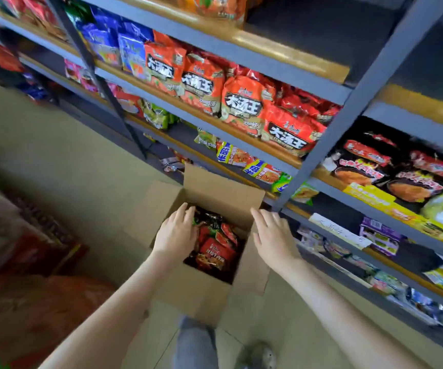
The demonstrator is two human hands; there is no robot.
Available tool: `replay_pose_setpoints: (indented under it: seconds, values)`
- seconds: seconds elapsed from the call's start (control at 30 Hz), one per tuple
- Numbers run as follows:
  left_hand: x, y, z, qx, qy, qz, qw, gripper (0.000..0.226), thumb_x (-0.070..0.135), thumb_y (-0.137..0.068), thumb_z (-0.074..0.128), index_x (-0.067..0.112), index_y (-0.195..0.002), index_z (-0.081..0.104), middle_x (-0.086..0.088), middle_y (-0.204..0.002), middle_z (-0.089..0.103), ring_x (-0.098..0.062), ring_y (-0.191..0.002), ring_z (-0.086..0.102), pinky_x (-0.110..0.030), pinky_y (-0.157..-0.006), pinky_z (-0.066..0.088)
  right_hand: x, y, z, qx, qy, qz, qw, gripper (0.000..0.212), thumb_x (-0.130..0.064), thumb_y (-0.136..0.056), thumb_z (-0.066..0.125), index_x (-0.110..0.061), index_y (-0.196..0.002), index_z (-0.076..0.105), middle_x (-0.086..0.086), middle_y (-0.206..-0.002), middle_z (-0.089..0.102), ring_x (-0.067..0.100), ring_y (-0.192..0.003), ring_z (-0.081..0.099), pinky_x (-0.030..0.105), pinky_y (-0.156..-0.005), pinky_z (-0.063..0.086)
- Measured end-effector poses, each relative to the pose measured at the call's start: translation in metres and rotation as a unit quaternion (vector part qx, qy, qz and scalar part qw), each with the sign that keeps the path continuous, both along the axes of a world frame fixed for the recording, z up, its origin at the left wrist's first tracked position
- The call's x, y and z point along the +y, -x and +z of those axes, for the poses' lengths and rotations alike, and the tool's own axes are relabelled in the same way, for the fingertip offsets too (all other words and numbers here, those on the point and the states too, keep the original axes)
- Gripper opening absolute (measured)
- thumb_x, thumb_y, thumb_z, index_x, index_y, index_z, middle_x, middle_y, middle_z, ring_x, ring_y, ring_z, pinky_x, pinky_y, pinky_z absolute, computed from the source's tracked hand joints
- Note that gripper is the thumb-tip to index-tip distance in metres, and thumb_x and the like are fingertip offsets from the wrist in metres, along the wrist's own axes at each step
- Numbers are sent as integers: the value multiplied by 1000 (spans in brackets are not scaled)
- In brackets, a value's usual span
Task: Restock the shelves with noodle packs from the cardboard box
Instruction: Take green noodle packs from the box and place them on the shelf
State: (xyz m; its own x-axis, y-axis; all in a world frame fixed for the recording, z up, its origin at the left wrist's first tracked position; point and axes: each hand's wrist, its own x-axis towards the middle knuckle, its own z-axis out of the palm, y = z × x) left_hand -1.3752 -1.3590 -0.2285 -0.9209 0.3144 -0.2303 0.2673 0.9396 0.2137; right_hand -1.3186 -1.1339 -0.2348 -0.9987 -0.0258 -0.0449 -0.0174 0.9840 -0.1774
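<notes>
Head view: open brown cardboard box (196, 296) sat on beige floor (55, 169), just in front of grey metal shelves w/ wooden boards (215, 50). Red-and-black noodle packs (216, 249) lay inside box. Left hand (176, 234) reached into box at its left side, fingers (188, 214) fairly straight, slightly apart, resting on top pack, no grip seen. Right hand (273, 237) was at box's right flap, fingers together and straight, holding nothing; contact w/ flap unclear. Orange-red noodle packs (241, 102) filled mid shelf; black packs (401, 177) further right.
</notes>
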Motion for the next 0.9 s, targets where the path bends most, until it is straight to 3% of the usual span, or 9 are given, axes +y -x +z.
replay_pose_setpoints:
  seconds: [0.17, 0.27, 0.33, 0.43, 0.57, 0.7, 0.77, 0.83, 0.9]
  values:
    - [-58, 62, -91, -98, 27, 19, 995, 62, 20, -74, 77, 3, -129, 56, -20, -132, 55, -37, -111, 61, -43, -91, 50, -67, 64, -96, -100, 6, 1, 995, 68, -17, -54, 89, -7, -117, 66, 4, -104, 67, 25, -86, 64, 35, -71, 55]
    - [-78, 97, -156, -137, 27, 17, 990, 62, 25, -96, 49, 11, -150, 24, -14, -156, 23, -31, -140, 31, -37, -113, 27, -100, 100, -176, -153, 19, -5, 988, 72, -19, -53, 90, -9, -119, 64, 3, -107, 67, 24, -92, 63, 36, -74, 55]
    - [-86, 115, -207, -150, 33, 27, 988, 59, 28, -102, 32, 16, -153, 6, -8, -160, 7, -25, -145, 17, -34, -116, 16, -117, 123, -228, -198, 30, -14, 980, 72, -20, -64, 85, -10, -130, 57, 4, -120, 62, 26, -106, 60, 37, -87, 52]
    - [-83, 132, -281, -140, 28, 28, 989, 57, 28, -103, 28, 14, -153, 4, -9, -160, 4, -25, -146, 13, -33, -117, 13, -133, 151, -309, -228, 48, -14, 972, 59, -18, -93, 55, -15, -147, 31, 2, -144, 40, 22, -132, 36, 30, -110, 27]
    - [-76, 138, -376, -143, 41, 8, 989, 60, 24, -102, 33, 11, -153, 4, -13, -159, 6, -26, -145, 14, -36, -118, 14, -143, 182, -411, -244, 92, -64, 963, 57, -14, -97, 46, -21, -150, 25, 4, -145, 39, 22, -131, 38, 33, -106, 36]
    - [-71, 138, -443, -158, 50, 30, 986, 64, 22, -102, 40, 10, -152, 3, -13, -159, 7, -27, -145, 15, -38, -117, 16, -155, 217, -487, -241, 57, 5, 969, 60, -10, -97, 45, -20, -150, 21, 7, -149, 31, 26, -132, 35, 37, -103, 39]
    - [-70, 135, -465, -150, 49, 42, 987, 66, 20, -100, 44, 10, -152, 5, -14, -158, 9, -27, -144, 17, -38, -117, 16, -162, 227, -512, -192, 5, 53, 980, 53, -4, -89, 55, -10, -140, 40, 11, -138, 44, 29, -122, 43, 37, -94, 43]
    - [-71, 132, -479, -151, 46, 51, 986, 70, 17, -97, 49, 9, -151, 6, -14, -158, 11, -27, -144, 18, -38, -117, 17, -163, 226, -526, -117, -16, 101, 988, 48, 7, -67, 74, 0, -113, 61, 17, -108, 61, 33, -96, 60, 37, -74, 53]
    - [-71, 128, -481, -150, 50, 52, 986, 73, 13, -94, 52, 9, -151, 5, -14, -157, 12, -27, -144, 19, -37, -117, 18, -161, 217, -527, -77, -17, 147, 986, 51, 9, -50, 84, 2, -96, 66, 15, -89, 64, 31, -79, 64, 36, -66, 55]
